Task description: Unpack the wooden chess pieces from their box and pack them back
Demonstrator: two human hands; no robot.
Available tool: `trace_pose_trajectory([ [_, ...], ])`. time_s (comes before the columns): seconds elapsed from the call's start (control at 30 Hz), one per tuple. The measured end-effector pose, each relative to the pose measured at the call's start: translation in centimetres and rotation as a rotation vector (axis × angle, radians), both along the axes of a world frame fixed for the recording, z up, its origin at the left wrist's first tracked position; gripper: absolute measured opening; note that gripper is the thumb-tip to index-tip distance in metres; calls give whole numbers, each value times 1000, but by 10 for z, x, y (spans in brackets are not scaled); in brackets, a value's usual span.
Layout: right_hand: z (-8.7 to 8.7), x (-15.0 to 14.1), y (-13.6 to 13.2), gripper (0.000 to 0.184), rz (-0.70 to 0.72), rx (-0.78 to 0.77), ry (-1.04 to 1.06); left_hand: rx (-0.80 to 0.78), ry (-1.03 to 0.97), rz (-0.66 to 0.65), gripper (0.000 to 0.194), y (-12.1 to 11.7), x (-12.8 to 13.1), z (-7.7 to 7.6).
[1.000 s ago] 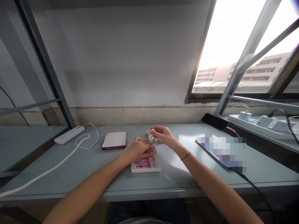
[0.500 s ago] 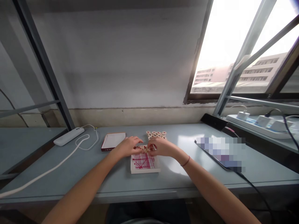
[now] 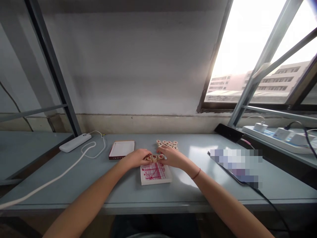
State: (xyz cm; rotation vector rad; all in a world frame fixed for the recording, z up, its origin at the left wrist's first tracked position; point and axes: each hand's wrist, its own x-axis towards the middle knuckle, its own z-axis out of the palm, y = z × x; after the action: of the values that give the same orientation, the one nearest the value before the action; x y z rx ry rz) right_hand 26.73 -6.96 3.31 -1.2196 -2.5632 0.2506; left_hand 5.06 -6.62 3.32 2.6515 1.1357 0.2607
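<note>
A: Position of the row of pieces?
B: Row of pieces (image 3: 155,158), round, with red characters, at the far edge of the white box (image 3: 156,181). Whether the box bears its weight cannot be told.

A: Condition of the hands?
B: Left hand (image 3: 137,157): fingers part-bent, thumb and fingertips gripping the row's left end. Right hand (image 3: 172,156): likewise part-bent, thumb low and fingers above, gripping the right end. Red string (image 3: 196,173) noted on the right wrist.

A: Contents of the box?
B: Paper (image 3: 154,172) printed with red lines.

A: Immediate surroundings?
B: Other pieces (image 3: 170,144) grouped on the desk (image 3: 188,193), beyond the right hand. Dark red lid (image 3: 122,149), white inside, beyond the left hand.

A: Further out?
B: White device (image 3: 75,142) with a cable at far left; blurred-out tablet (image 3: 235,165) to the right; power strip (image 3: 274,137) beyond that.
</note>
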Motion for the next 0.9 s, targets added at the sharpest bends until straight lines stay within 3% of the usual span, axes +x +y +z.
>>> trace_pose_trajectory([
  [0.13,9,0,6,32,-62,22,36,-6,4,24,30,0,1,-1],
  [0.23,19,-8,21,31,-250,93,12,-3,0,46,30,0,3,-2],
  [0.33,23,-24,46,34,-383,110,-90,5,-14,39,31,-1,4,-3],
  [0.47,18,-46,73,33,-473,18,-261,10,-22,17,31,-2,4,-2],
  [0.6,13,-54,82,29,-518,-38,-328,6,-17,17,33,-1,3,-3],
  [0.9,15,-49,77,26,-544,12,-233,-34,-55,-3,39,1,0,-2],
])
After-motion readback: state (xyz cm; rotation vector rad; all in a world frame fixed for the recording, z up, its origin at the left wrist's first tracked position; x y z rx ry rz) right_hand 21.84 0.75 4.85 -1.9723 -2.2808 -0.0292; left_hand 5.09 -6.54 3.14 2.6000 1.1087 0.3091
